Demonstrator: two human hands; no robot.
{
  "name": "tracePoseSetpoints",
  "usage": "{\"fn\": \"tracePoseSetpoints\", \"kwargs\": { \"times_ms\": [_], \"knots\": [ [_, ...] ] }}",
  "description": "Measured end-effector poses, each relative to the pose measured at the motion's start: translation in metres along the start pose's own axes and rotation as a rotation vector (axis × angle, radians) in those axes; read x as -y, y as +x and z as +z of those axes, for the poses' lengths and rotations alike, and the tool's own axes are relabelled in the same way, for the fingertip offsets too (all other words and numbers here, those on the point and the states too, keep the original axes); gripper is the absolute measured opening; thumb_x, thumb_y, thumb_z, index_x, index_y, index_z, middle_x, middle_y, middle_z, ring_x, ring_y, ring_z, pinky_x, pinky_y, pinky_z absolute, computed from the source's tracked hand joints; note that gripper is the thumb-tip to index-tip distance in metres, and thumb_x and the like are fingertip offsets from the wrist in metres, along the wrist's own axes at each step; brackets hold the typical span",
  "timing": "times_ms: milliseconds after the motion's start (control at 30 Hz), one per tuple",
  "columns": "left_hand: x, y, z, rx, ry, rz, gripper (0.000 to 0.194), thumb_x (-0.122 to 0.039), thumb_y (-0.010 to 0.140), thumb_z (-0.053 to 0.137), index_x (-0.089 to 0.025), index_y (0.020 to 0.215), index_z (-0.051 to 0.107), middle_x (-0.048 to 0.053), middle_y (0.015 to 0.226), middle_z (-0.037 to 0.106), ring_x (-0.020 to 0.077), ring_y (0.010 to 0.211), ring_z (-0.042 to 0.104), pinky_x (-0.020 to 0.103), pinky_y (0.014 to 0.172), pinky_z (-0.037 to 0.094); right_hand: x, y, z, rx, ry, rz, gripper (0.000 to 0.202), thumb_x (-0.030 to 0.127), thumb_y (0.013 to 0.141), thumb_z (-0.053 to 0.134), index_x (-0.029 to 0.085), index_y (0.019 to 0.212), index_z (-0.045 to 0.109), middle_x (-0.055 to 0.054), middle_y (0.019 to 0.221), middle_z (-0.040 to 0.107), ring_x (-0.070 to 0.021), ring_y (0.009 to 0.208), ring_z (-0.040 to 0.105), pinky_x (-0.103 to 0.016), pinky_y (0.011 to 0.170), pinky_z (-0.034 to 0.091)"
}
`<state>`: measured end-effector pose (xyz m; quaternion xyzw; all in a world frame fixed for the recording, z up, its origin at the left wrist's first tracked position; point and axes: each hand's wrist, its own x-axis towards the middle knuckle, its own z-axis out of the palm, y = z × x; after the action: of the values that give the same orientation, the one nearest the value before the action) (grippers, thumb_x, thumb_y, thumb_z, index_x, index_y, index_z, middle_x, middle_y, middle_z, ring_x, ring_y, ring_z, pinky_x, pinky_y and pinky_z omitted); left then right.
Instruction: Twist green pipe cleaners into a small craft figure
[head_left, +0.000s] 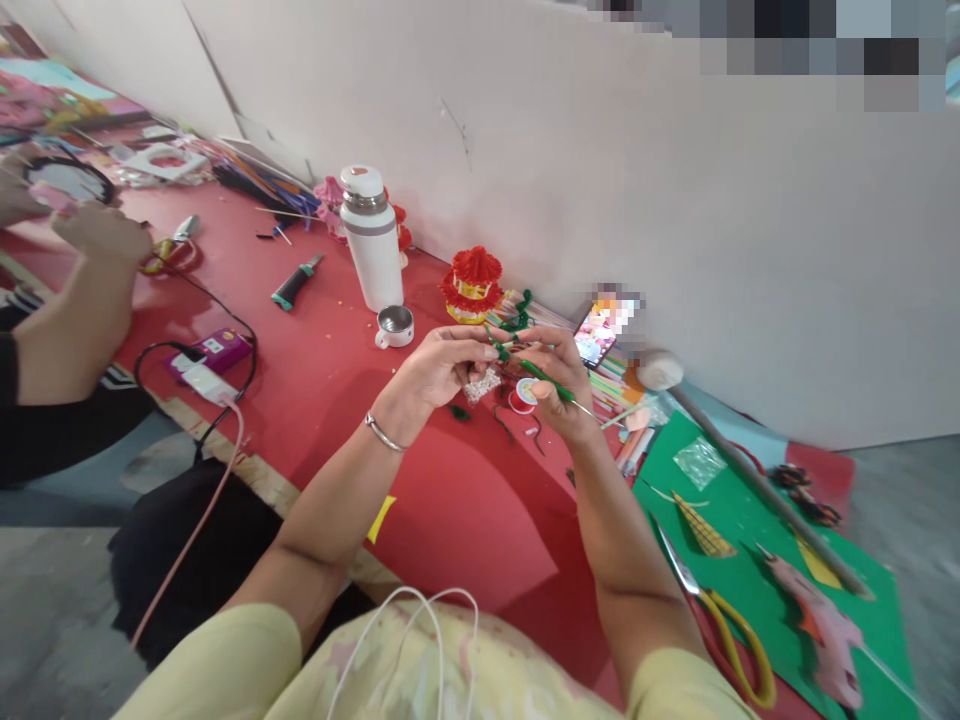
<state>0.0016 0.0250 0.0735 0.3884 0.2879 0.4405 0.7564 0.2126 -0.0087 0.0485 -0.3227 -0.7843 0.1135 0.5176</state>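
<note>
Pale yellow shirt [375, 670] cloth lies closest to the camera, a looped white cord [439, 640] across it, and beyond it both forearms reach over the red desk [465, 490]. The green piece [502, 353] at the meeting of the hands is small, dark green and fuzzy-looking, with a pale thin bit showing next to it; its exact shape is too small to make out. It sits right at the fingertips of the left hand [446, 362], whose thumb and fingers pinch it, and just beside the fingertips of the right hand [556, 372]. Those right fingers are curled about a green-handled tool [549, 381], its thin metal shaft slanting out past the thumb. Just below the left fingers shows a white beaded-looking patch [484, 385], whether held or lying I cannot tell, and near the right thumb rests a red-and-white spool [523, 393]
</note>
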Motion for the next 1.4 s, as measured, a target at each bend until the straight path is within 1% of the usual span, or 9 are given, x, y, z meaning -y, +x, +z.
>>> {"fn": "tracePoseSetpoints", "kwargs": {
  "times_ms": [133, 233, 400, 500, 600, 833, 967, 1167, 1400],
  "knots": [
    [-0.002, 0.001, 0.001, 0.081, -0.108, -0.105, 0.025, -0.015, 0.062, 0.084, -0.013, 0.087, 0.083, -0.001, 0.061, 0.058, 0.0064, 0.052, 0.047, 0.022, 0.048, 0.031, 0.000, -0.002, 0.002, -0.006, 0.002, 0.021, 0.058, 0.074, 0.101, 0.041, 0.036, 0.123, 0.078, -0.011, 0.129, 0.063, -0.0314, 0.117, 0.069, -0.053, 0.099, 0.063],
    [-0.003, 0.002, -0.001, 0.146, -0.134, -0.157, 0.024, -0.013, 0.059, 0.080, -0.012, 0.083, 0.082, -0.001, 0.059, 0.055, 0.0065, 0.052, 0.044, 0.022, 0.048, 0.031, -0.003, -0.002, -0.002, 0.037, 0.020, 0.015, 0.054, 0.073, 0.101, 0.045, 0.038, 0.127, 0.078, -0.011, 0.130, 0.064, -0.0313, 0.120, 0.068, -0.052, 0.098, 0.063],
    [-0.003, 0.003, -0.006, 0.088, -0.003, -0.112, 0.024, -0.015, 0.063, 0.080, -0.013, 0.087, 0.084, -0.001, 0.057, 0.058, 0.0074, 0.050, 0.046, 0.023, 0.046, 0.031, -0.002, 0.002, -0.019, 0.135, -0.023, 0.024, 0.049, 0.070, 0.097, 0.057, 0.040, 0.130, 0.077, -0.009, 0.127, 0.070, -0.0287, 0.114, 0.071, -0.048, 0.094, 0.065],
    [-0.004, 0.003, -0.008, 0.077, 0.001, -0.106, 0.024, -0.015, 0.061, 0.080, -0.012, 0.085, 0.084, -0.001, 0.055, 0.057, 0.0070, 0.049, 0.046, 0.023, 0.047, 0.034, 0.006, 0.004, -0.025, 0.159, -0.037, 0.033, 0.040, 0.057, 0.101, 0.063, 0.041, 0.135, 0.075, -0.007, 0.127, 0.072, -0.0258, 0.114, 0.073, -0.045, 0.099, 0.064],
    [-0.006, 0.002, -0.007, 0.074, -0.007, -0.105, 0.023, -0.015, 0.060, 0.078, -0.012, 0.082, 0.084, -0.002, 0.054, 0.056, 0.0066, 0.048, 0.045, 0.022, 0.047, 0.034, 0.014, 0.006, -0.028, 0.171, -0.067, 0.036, 0.035, 0.045, 0.102, 0.068, 0.041, 0.135, 0.075, -0.006, 0.125, 0.075, -0.0247, 0.114, 0.074, -0.043, 0.102, 0.064],
    [-0.010, 0.000, -0.008, 0.075, 0.044, -0.076, 0.021, -0.018, 0.058, 0.077, -0.012, 0.078, 0.083, -0.001, 0.053, 0.054, 0.0081, 0.049, 0.047, 0.022, 0.046, 0.038, 0.016, 0.009, -0.031, 0.190, -0.086, -0.026, 0.034, 0.035, 0.101, 0.071, 0.037, 0.135, 0.076, -0.005, 0.121, 0.079, -0.0234, 0.113, 0.077, -0.039, 0.101, 0.065],
    [-0.011, -0.001, -0.011, 0.078, 0.096, -0.077, 0.020, -0.018, 0.057, 0.076, -0.012, 0.074, 0.082, 0.000, 0.054, 0.058, 0.0092, 0.049, 0.050, 0.022, 0.045, 0.040, 0.019, 0.009, -0.033, 0.204, -0.050, -0.040, 0.037, 0.029, 0.100, 0.073, 0.035, 0.136, 0.075, -0.005, 0.121, 0.080, -0.0222, 0.114, 0.077, -0.037, 0.103, 0.064],
    [-0.012, -0.002, -0.011, 0.134, 0.163, -0.124, 0.019, -0.017, 0.057, 0.072, -0.013, 0.073, 0.081, 0.002, 0.058, 0.064, 0.0116, 0.047, 0.054, 0.025, 0.045, 0.044, 0.024, 0.012, -0.039, 0.260, 0.069, 0.032, 0.022, 0.030, 0.103, 0.068, 0.029, 0.119, 0.084, -0.007, 0.113, 0.082, -0.0205, 0.106, 0.078, -0.035, 0.096, 0.065],
    [-0.007, -0.002, -0.009, 0.180, 0.149, -0.165, 0.020, -0.016, 0.057, 0.074, -0.013, 0.074, 0.083, 0.004, 0.061, 0.067, 0.0106, 0.045, 0.051, 0.025, 0.041, 0.037, 0.029, 0.014, -0.041, 0.252, 0.203, 0.182, 0.025, 0.037, 0.105, 0.064, 0.027, 0.105, 0.087, -0.006, 0.103, 0.082, -0.0173, 0.092, 0.077, -0.032, 0.087, 0.063]
  ]
}}
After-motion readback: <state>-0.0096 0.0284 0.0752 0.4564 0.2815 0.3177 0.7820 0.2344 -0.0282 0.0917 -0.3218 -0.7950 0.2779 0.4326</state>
